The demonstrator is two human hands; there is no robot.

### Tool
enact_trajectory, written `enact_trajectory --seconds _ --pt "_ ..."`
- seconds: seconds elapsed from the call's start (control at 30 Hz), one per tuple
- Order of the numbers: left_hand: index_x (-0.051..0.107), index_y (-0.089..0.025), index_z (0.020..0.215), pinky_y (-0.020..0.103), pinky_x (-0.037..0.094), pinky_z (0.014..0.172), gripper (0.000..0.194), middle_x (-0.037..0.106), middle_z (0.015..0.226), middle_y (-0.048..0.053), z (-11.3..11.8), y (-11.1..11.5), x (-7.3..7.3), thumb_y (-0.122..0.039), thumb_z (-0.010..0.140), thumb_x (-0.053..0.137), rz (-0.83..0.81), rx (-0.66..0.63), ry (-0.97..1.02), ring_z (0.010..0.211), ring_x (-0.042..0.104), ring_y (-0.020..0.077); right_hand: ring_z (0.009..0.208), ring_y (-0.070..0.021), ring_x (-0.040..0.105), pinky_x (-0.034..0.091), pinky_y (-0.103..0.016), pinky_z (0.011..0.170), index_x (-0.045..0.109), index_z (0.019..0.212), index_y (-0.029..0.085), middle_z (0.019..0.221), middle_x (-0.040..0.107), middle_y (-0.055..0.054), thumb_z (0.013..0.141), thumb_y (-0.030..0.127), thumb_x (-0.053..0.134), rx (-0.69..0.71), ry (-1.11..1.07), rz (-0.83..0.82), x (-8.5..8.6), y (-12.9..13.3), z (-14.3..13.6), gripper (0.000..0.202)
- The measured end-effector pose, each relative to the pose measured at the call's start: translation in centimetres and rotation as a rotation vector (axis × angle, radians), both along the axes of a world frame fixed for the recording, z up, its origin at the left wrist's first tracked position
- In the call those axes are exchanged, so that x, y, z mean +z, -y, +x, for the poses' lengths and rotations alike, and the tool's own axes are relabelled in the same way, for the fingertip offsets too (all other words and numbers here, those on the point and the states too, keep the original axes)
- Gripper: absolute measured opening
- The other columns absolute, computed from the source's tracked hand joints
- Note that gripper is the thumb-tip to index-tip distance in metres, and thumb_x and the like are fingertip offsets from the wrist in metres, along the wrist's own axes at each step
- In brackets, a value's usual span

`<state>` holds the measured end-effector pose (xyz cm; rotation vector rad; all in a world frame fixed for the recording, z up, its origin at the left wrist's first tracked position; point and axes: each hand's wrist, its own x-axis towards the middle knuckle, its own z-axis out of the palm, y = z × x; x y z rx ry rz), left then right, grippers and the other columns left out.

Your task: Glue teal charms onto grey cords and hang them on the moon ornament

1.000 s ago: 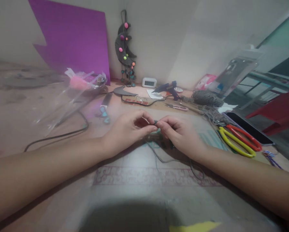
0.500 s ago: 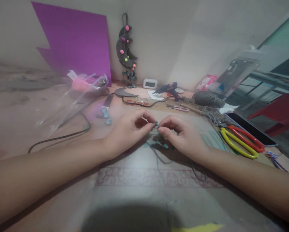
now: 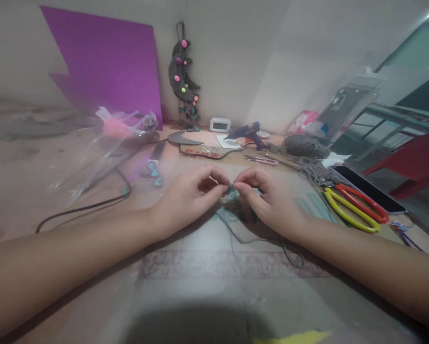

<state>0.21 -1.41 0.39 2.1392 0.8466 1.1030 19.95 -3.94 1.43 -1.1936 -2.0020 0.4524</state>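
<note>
My left hand [image 3: 189,200] and my right hand [image 3: 273,200] meet above the board, fingertips almost touching. Both are closed in a pinch on a small grey-teal piece [image 3: 231,187], too small and covered for its kind to show. Beneath them a thin grey cord [image 3: 238,236] trails over the board and loops below my right wrist. Whether the cord joins the pinched piece is hidden by the fingers.
Scissors with red and yellow handles [image 3: 350,217], a phone [image 3: 370,188] and grey yarn [image 3: 304,146] lie right. Behind are pink thread snips [image 3: 261,160], a glue gun [image 3: 248,131], a small clock [image 3: 219,125] and a grey crescent [image 3: 184,138]. Teal hearts [image 3: 155,174] lie left.
My fingertips have drawn closer together around the small piece, and my right fingers cover more of it. The whole view has shifted slightly.
</note>
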Motion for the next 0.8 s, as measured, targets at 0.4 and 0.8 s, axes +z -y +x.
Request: enact_trajectory --seconds 0.4,0.8 --pt "0.062 -0.019 0.09 0.026 0.052 0.076 0.007 0.068 0.086 0.0 -0.34 0.25 0.21 -0.024 0.09 0.058 0.121 0.07 -0.03 0.08 0.062 0.0134 0.051 -0.0097 0.05 0.04 -0.023 0.053 0.052 0.111 0.02 0.058 0.052 0.007 0.097 0.031 0.046 0.108 -0.126 -0.19 -0.2 0.54 -0.15 0.019" --pt "0.063 -0.02 0.095 0.025 0.052 0.075 0.009 0.069 0.089 0.0 -0.21 0.14 -0.1 -0.027 0.091 0.058 0.09 0.053 0.015 0.079 0.063 0.0125 0.056 -0.0094 0.05 0.04 -0.023 0.055 0.057 0.088 0.019 0.064 0.056 0.004 0.091 0.033 0.056 0.046 -0.098 -0.163 -0.39 0.07 -0.54 0.015"
